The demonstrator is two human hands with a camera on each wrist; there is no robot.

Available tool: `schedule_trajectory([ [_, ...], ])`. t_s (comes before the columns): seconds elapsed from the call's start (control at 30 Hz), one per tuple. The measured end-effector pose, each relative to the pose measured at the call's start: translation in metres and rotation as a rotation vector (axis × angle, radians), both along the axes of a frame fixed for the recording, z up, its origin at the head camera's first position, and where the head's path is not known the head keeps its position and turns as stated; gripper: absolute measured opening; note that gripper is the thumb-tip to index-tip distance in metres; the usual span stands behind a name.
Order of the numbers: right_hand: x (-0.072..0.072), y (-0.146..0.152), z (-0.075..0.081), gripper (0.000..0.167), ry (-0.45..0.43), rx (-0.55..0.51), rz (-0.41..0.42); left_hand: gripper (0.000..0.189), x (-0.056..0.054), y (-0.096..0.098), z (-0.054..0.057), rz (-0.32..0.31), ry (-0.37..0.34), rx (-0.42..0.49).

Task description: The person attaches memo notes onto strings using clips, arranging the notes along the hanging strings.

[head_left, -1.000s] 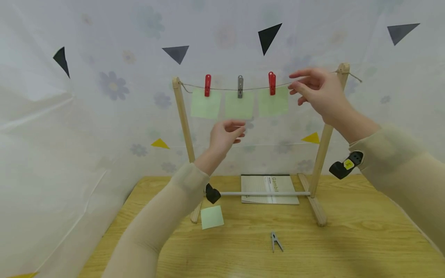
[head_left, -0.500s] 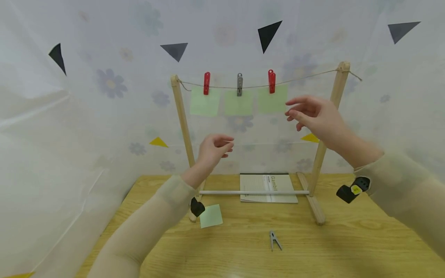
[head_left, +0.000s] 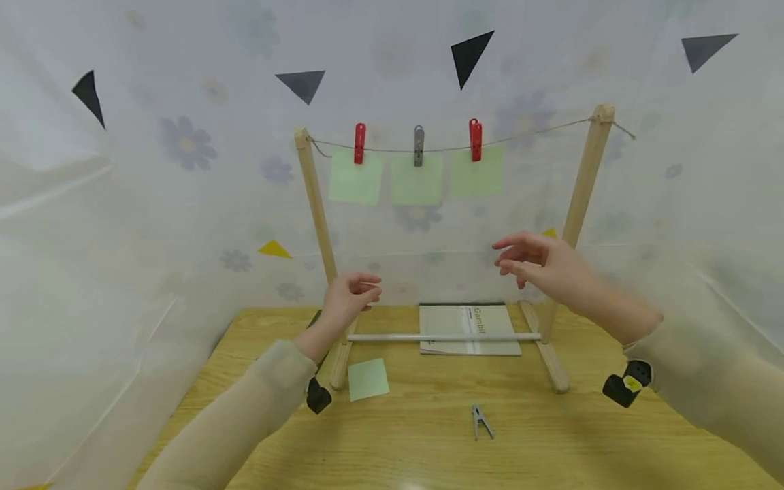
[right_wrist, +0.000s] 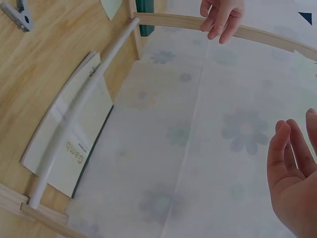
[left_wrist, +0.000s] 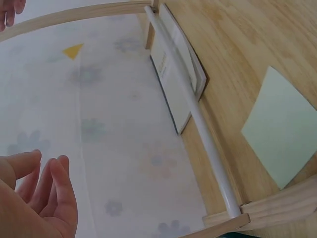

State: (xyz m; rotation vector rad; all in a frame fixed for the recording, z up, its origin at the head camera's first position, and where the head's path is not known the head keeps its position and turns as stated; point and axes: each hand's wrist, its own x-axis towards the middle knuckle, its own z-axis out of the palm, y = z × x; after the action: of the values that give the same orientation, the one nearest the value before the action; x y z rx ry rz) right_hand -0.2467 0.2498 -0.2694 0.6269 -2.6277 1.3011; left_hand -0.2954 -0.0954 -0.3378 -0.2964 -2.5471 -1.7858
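Three pale green paper notes hang from a string across a wooden frame: the left note [head_left: 355, 182] under a red clothespin [head_left: 359, 143], the middle note [head_left: 416, 185] under a grey clothespin [head_left: 419, 145], the right note [head_left: 476, 177] under another red clothespin [head_left: 476, 140]. My left hand [head_left: 347, 299] is in the air by the left post, fingers loosely bent around nothing. Below the right note, near the right post, my right hand [head_left: 539, 265] hovers with relaxed fingers, holding nothing. A loose green note [head_left: 369, 379] and a grey clothespin [head_left: 481, 422] lie on the table.
The frame's left post [head_left: 317, 204] and right post [head_left: 586, 180] stand on wooden feet, joined low down by a white rod [head_left: 444, 337]. Behind the rod lies a notebook [head_left: 469, 320]. A dark green object [right_wrist: 145, 17] sits beside the left post. Flowered sheeting hangs behind.
Both hands have come down from the string and the hanging notes, the left one also moving left. The notes and clothespins keep their places.
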Motion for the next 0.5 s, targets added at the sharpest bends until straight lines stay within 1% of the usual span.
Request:
schedule_trajectory([
  [0.13,0.002,0.003,-0.019,0.033,-0.033,0.030,0.030,0.024,0.000,-0.003,-0.016,-0.003,0.002,-0.054],
  [0.27,0.008,0.006,-0.038,0.034,-0.072,0.041,0.055,0.024,0.002,-0.008,-0.040,-0.029,0.034,-0.144],
  [0.37,0.013,0.008,-0.055,0.034,-0.097,0.024,0.068,0.026,0.007,-0.013,-0.058,-0.045,0.052,-0.201],
  [0.5,0.020,0.011,-0.079,0.035,-0.146,0.006,0.087,0.028,0.014,-0.020,-0.077,-0.046,0.053,-0.232],
])
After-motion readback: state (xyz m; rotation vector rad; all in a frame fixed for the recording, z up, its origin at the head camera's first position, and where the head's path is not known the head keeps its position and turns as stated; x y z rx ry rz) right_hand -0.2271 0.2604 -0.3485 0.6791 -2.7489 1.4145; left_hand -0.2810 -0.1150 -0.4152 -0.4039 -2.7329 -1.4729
